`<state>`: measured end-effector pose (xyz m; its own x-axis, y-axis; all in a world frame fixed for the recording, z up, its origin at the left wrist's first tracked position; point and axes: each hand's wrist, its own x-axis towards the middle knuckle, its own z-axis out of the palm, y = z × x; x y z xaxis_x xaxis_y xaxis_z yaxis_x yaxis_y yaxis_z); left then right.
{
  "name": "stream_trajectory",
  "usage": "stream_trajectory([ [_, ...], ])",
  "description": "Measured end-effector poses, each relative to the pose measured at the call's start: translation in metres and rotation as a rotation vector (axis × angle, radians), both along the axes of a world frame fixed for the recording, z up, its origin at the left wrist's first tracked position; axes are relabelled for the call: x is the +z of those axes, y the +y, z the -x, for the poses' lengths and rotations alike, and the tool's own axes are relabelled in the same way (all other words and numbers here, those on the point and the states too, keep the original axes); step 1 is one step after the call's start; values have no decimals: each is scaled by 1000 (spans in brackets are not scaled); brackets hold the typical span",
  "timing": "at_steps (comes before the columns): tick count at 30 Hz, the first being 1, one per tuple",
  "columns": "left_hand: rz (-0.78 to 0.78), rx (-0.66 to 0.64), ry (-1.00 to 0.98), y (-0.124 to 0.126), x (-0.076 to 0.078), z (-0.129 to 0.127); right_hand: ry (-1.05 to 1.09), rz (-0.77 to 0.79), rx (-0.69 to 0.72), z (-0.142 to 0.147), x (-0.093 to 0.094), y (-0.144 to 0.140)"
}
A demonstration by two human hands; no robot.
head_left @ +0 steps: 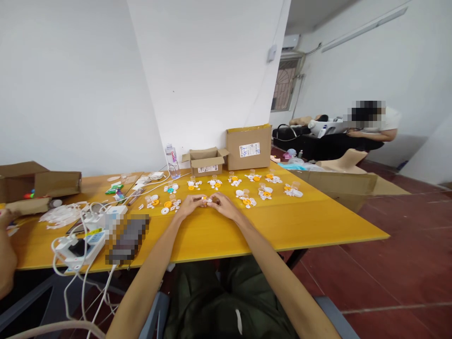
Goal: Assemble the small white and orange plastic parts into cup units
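I see both hands meeting over the middle of the yellow table [219, 235]. My left hand [190, 205] and right hand [224, 205] have their fingertips drawn together on a small white piece [208, 200], pinched between them; it is too small for me to tell its shape. Both forearms stretch out from the bottom edge of the view.

At twelve o'clock from the hands lie rows of small white and orange parts [247, 188], set in little groups across the tabletop, some with clear cups among them. Further at twelve stands an open small cardboard box [205, 162], with a taller closed box [249, 147] just beside it at one o'clock and a water bottle [172, 161] at eleven.

At nine o'clock I see a tangle of white cables [70, 212] and white chargers [79, 247] near the table's left edge, and a brown box [38, 183] at ten. Another person's arm [7, 254] shows at the far left. At two o'clock, well apart, a seated person [374, 129] works at a dark bench.
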<state>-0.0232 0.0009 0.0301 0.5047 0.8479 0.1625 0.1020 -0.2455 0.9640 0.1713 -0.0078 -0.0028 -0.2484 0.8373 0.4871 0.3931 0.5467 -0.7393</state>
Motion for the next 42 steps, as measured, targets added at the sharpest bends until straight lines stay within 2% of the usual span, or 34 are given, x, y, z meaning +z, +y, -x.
stream_trajectory([
  [22, -15, 12, 10, -2, 3, -1, -10, -21, -22, 2, 6, -5],
  [26, 7, 47, 1, -1, 2, -1, -11, -21, -20, 1, 5, -4],
  [33, 68, 36, -41, 1, 2, 0, -7, -23, -32, 0, 1, -1],
  [42, 88, 48, -75, -3, 6, -2, -2, -4, -20, 1, 4, -3],
])
